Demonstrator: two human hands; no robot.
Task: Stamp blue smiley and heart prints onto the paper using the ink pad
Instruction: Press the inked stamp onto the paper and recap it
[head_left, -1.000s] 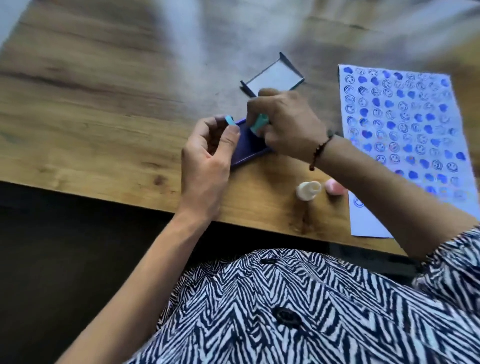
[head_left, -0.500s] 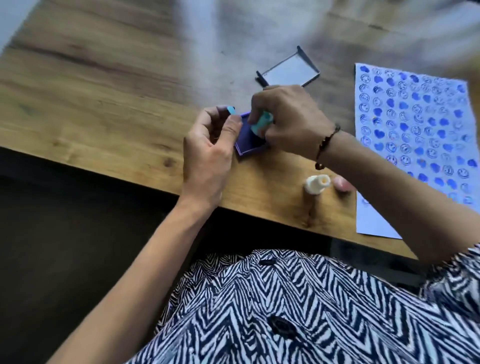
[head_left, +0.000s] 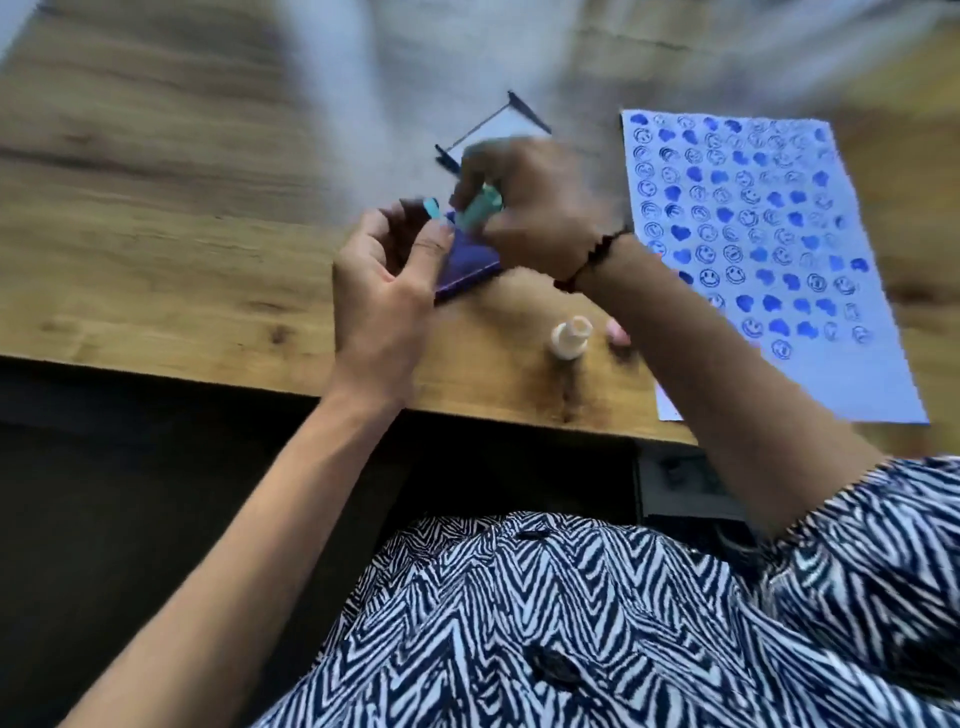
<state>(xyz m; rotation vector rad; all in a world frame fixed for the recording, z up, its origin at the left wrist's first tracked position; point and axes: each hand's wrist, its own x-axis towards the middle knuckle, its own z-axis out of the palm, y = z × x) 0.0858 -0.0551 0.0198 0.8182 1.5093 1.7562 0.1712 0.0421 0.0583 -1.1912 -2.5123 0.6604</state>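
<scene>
The blue ink pad (head_left: 467, 265) lies on the wooden table (head_left: 156, 208), partly hidden by both hands. My left hand (head_left: 384, 280) rests at its left edge and pinches a small light-blue stamp (head_left: 432, 209) between thumb and fingers. My right hand (head_left: 530, 208) grips a teal stamp (head_left: 480, 208) tilted over the pad's far end; whether it touches the ink is blurred. The white paper (head_left: 831, 374) lies to the right, covered with several rows of blue smileys and hearts.
The ink pad's clear lid (head_left: 498, 130) stands open behind my right hand. A cream stamp (head_left: 570, 339) and a pink stamp (head_left: 618, 332) stand near the table's front edge, under my right forearm. Below the edge is dark floor.
The view has shifted and blurred. My right hand has lifted the teal stamp slightly toward the pad's far end. My left hand still holds the light-blue stamp by the pad.
</scene>
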